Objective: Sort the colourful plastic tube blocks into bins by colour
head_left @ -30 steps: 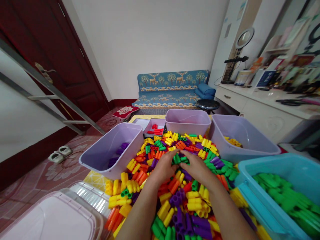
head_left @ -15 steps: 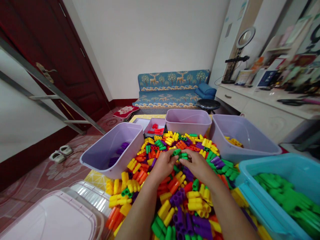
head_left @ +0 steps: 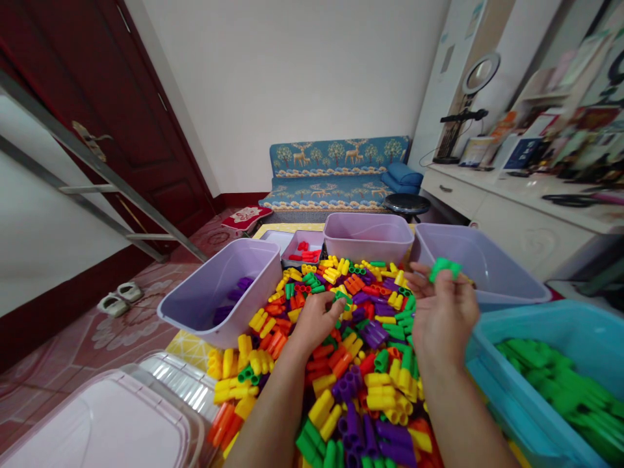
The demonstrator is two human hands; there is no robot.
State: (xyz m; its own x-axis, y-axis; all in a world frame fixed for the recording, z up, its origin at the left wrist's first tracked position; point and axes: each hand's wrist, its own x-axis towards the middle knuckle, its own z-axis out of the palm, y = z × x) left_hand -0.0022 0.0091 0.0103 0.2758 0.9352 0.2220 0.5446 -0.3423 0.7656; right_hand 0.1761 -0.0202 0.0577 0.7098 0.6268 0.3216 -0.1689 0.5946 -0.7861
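Observation:
A big heap of plastic tube blocks (head_left: 348, 383) in yellow, purple, orange, red and green covers the table before me. Over the middle of the heap, my left hand (head_left: 316, 317) has its fingers closed on a green tube block (head_left: 342, 299). My right hand (head_left: 444, 312) is raised at the heap's right side, near the turquoise bin (head_left: 487, 318), and pinches another green tube block (head_left: 444, 268) between thumb and fingers. Many green blocks (head_left: 560, 390) lie inside the turquoise bin.
A lilac bin (head_left: 219, 260) with purple blocks stands left. Two more lilac bins, one at the back (head_left: 368, 237) and one at the right (head_left: 482, 260), edge the heap. A small tray (head_left: 297, 240) holds red blocks. Stacked lids (head_left: 107, 416) lie front left.
My right hand has moved right and up from the heap's middle, carrying a green tube block. My left hand stays nearly in place with its green tube block.

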